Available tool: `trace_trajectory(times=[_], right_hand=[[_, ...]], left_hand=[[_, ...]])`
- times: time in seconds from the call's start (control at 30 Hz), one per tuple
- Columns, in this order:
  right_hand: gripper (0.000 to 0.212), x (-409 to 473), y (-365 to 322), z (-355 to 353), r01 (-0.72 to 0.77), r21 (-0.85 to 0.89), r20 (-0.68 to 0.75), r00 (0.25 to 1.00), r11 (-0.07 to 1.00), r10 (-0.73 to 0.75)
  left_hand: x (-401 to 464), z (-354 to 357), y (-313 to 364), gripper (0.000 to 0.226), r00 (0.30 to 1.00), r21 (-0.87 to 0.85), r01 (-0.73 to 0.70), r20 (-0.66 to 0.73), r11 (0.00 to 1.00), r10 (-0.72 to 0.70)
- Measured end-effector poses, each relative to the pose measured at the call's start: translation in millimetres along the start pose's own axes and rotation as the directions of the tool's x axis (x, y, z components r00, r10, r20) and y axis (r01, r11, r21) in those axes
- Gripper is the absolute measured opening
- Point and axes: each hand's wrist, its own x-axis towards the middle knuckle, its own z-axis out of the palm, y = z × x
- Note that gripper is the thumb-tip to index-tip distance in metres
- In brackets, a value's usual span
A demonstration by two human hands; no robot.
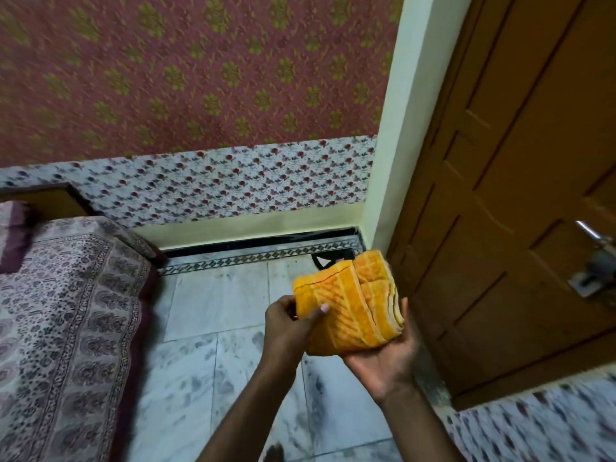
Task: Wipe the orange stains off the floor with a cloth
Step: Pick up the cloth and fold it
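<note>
Both hands [293, 325] [388, 358] hold folded cloth [350, 305] above floor [216, 305], beside door [520, 195].

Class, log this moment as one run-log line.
stage: pre-wipe | cloth: folded, held above floor | left hand: pinches cloth edge | right hand: supports it underneath | stains: none visible

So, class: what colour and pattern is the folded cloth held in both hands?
Yellow-orange cloth with lighter woven stripes, seen in the head view.
</note>
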Motion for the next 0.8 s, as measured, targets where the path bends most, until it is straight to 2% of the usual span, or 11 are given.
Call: trace_trajectory(times=[0.1, 0.2, 0.3, 0.4, 0.47, 0.53, 0.6, 0.63, 0.7, 0.77, 0.8], right_hand=[[0.082, -0.8, 0.4, -1.9, -0.043, 0.011, -0.079, 0.996, 0.999, 0.044], [0.071, 8.8, -4.2, -5.1, -0.097, -0.095, -0.207, 0.975, 0.991, 0.075], [0.085, 22.1, -4.5, -7.9, -0.187, -0.14, -0.28, 0.949, 0.972, 0.142], [0.107, 26.2, -5.1, -8.9, -0.164, 0.032, -0.176, 0.97, 0.986, 0.167], [0.11, 30.5, -11.6, -6.6, -0.079, 0.055, -0.096, 0.992, 0.995, 0.084], [0.087, 38.5, -20.4, -6.3, 0.038, 0.015, -0.108, 0.993, 0.999, -0.037], [0.052, 40.5, -30.9, -2.9, 0.088, -0.007, -0.12, 0.989, 0.996, -0.088], [0.043, 41.0, -34.6, -2.5, 0.102, -0.013, -0.093, 0.99, 0.995, -0.102], [0.056, 39.2, -36.7, -2.7, 0.147, -0.057, -0.087, 0.985, 0.988, -0.151], [0.101, 39.9, -37.0, -2.8, 0.186, -0.076, -0.066, 0.979, 0.98, -0.191], [0.115, 38.1, -35.5, 1.7, 0.203, -0.079, -0.059, 0.976, 0.976, -0.208]], left_hand=[[-5.2, -3.0, 1.4, 0.021, 0.961, 0.095, -0.274, 0.067, 0.957, 0.269], [-3.2, -3.0, 11.9, 0.028, 0.899, 0.127, -0.436, 0.114, 0.891, 0.423], [-0.6, -5.2, 31.2, 0.024, 0.812, 0.077, -0.57, 0.208, 0.818, 0.546], [-2.1, -12.0, 41.2, 0.046, 0.686, 0.116, -0.695, 0.402, 0.71, 0.606], [1.5, -22.7, 33.7, 0.035, 0.599, 0.141, -0.759, 0.535, 0.636, 0.596], [6.7, -36.7, 21.2, 0.027, 0.501, 0.136, -0.825, 0.624, 0.548, 0.6], [11.7, -45.2, 8.7, 0.041, 0.453, 0.113, -0.842, 0.679, 0.527, 0.578], [13.4, -48.5, 4.7, 0.049, 0.435, 0.103, -0.843, 0.707, 0.528, 0.557], [12.4, -53.2, 0.2, 0.059, 0.417, 0.11, -0.847, 0.744, 0.52, 0.521], [11.1, -56.3, -1.9, 0.058, 0.451, 0.115, -0.82, 0.734, 0.561, 0.508], [10.0, -57.4, -0.9, 0.055, 0.491, 0.091, -0.771, 0.714, 0.63, 0.498]])
